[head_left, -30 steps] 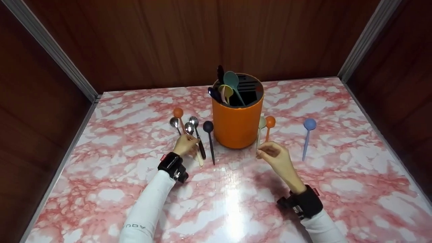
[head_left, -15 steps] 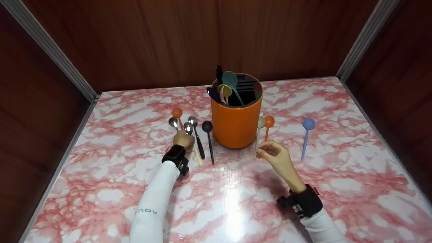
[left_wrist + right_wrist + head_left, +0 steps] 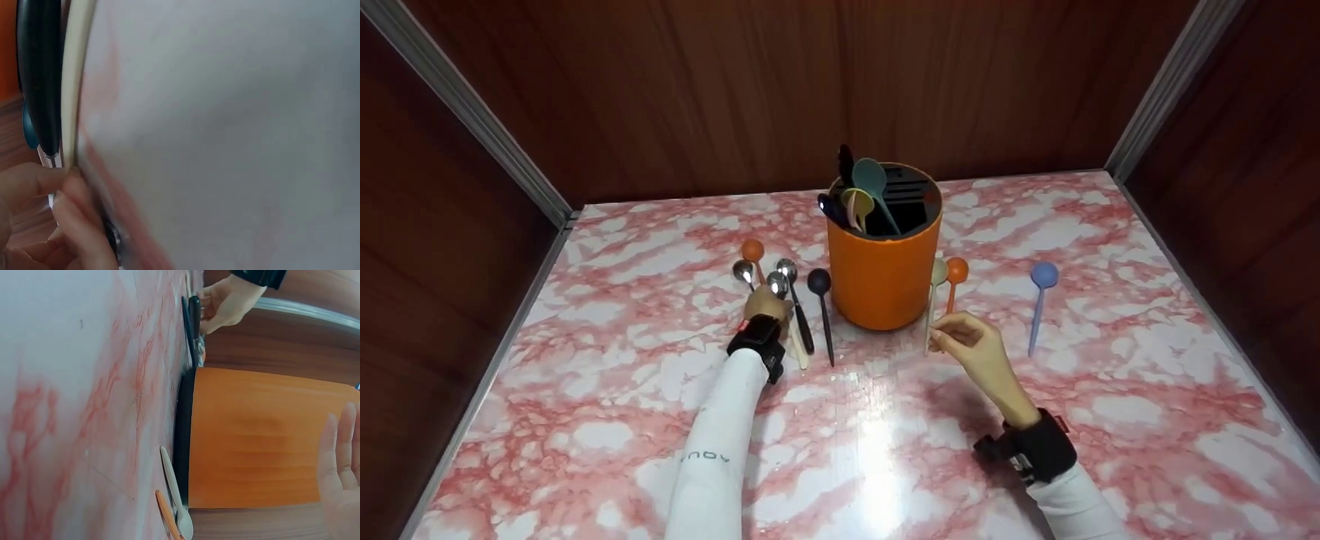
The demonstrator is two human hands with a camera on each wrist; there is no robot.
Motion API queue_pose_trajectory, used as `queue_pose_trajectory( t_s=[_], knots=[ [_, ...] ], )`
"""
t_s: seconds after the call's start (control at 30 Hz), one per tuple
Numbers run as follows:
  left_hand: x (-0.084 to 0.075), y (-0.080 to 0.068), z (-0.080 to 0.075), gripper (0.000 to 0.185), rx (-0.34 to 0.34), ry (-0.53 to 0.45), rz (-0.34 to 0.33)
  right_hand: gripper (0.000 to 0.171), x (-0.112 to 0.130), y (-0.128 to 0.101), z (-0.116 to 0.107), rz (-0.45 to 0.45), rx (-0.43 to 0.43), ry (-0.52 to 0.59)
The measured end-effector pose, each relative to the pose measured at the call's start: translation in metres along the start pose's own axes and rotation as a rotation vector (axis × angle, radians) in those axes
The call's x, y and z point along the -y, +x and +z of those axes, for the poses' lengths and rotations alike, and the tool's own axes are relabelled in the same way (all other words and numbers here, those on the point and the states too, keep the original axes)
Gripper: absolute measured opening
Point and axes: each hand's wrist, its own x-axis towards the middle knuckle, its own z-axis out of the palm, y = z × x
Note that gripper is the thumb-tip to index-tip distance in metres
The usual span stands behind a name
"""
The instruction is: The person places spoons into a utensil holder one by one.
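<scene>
At the left cluster of spoons, my left hand [image 3: 765, 304] pinches the upper handle of a metal spoon with a cream handle [image 3: 76, 79], thumb against finger; its shiny bowl [image 3: 778, 283] shows just beyond the knuckles. A black-handled metal spoon [image 3: 802, 326] lies beside it. My right hand [image 3: 971, 341] hovers near a pale green spoon [image 3: 940, 271] and an orange spoon [image 3: 957, 269]. In the right wrist view its fingers [image 3: 344, 444] are extended and hold nothing, apart from both spoons on the table.
An orange utensil holder [image 3: 881, 281] with several utensils in its black top stands in the middle. A black spoon [image 3: 820, 282], another metal spoon [image 3: 743, 271] and an orange one [image 3: 752, 250] lie left of it. A blue spoon [image 3: 1044, 275] lies far right. Wood-look walls enclose the table.
My left hand has shifted slightly away from me and turned over the cream-handled spoon, its forearm swinging right. My right hand stays in place.
</scene>
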Motion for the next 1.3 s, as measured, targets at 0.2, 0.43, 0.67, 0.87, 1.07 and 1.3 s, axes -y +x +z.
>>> queue_pose_trajectory(
  t_s=[0.2, 0.43, 0.67, 0.87, 1.07, 1.3],
  knots=[
    [-0.013, -0.024, -0.013, 0.02, -0.007, 0.006, 0.045, 0.019, 0.001, -0.001, 0.0, -0.018, 0.005, 0.003],
    [0.016, 0.016, 0.008, 0.021, -0.017, 0.0, 0.082, 0.019, 0.003, -0.001, 0.0, 0.011, -0.008, -0.002],
    [0.156, 0.195, 0.122, 0.026, -0.114, -0.014, 0.097, 0.016, 0.003, 0.0, 0.0, 0.052, -0.027, -0.003],
    [0.139, 0.168, 0.102, 0.017, -0.092, -0.231, 0.077, 0.016, 0.001, 0.001, -0.001, 0.062, -0.025, 0.006],
    [0.131, 0.152, 0.092, 0.013, -0.097, -0.459, 0.108, 0.016, -0.001, 0.001, 0.0, 0.078, -0.033, 0.007],
    [0.079, 0.08, 0.049, 0.014, -0.084, -0.56, 0.151, 0.015, -0.002, 0.001, 0.001, 0.087, -0.044, -0.004]
  ],
)
